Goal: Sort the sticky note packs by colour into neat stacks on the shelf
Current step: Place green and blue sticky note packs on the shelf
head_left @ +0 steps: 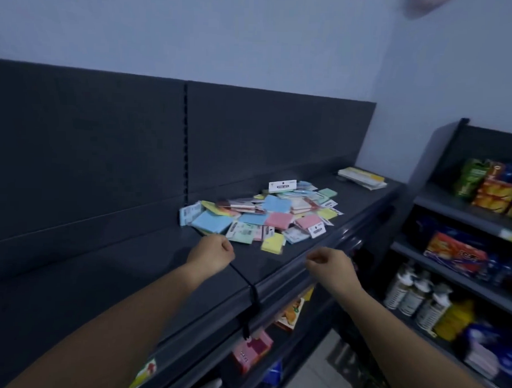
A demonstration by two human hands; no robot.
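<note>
Nothing looks sorted yet: the sticky note packs [262, 216] lie in one mixed-colour heap on the shelf [115, 276]. Just short of that heap, the left hand [210, 251] and right hand [330, 263] hover with curled fingers, holding nothing. All the stacking is left, I'd say.

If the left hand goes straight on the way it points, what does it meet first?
Most likely the mint pack at the near edge of the pile, just ahead of the left hand. Depth is unclear, so the hand might pass above it.
</note>
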